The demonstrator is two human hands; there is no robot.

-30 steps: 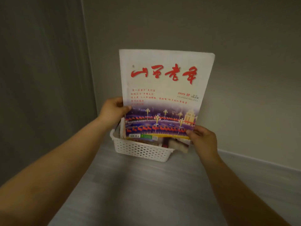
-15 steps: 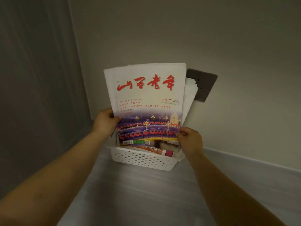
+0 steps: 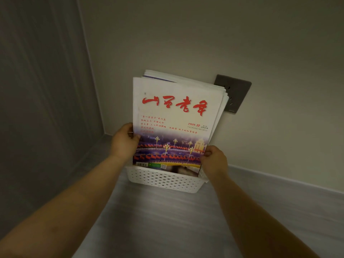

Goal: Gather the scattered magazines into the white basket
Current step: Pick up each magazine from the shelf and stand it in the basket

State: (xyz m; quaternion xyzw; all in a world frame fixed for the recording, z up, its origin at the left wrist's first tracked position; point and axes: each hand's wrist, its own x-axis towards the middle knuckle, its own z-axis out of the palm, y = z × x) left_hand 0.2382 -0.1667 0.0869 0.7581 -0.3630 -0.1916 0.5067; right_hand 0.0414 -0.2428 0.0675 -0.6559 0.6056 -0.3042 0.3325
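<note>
A white perforated basket [image 3: 163,180] stands on the grey floor against the wall. A magazine [image 3: 176,116] with a white cover, red characters and a purple night scene stands upright in it, its lower edge inside the rim. More magazines [image 3: 186,80] stand behind it, showing only their white top edges. My left hand [image 3: 123,141] grips the front magazine's left edge with the thumb on the cover. My right hand [image 3: 214,159] pinches its lower right corner, just above the basket's right end.
A dark grey wall socket [image 3: 235,94] sits on the beige wall behind the magazines. A grey panel [image 3: 41,108] closes the corner on the left. Grey wood-look floor [image 3: 167,220] stretches in front of the basket, with a pale skirting strip [image 3: 279,181] along the right wall.
The front magazine has come down from above the basket into it, in front of the other magazines. Both hands stayed on its edges and lowered with it.
</note>
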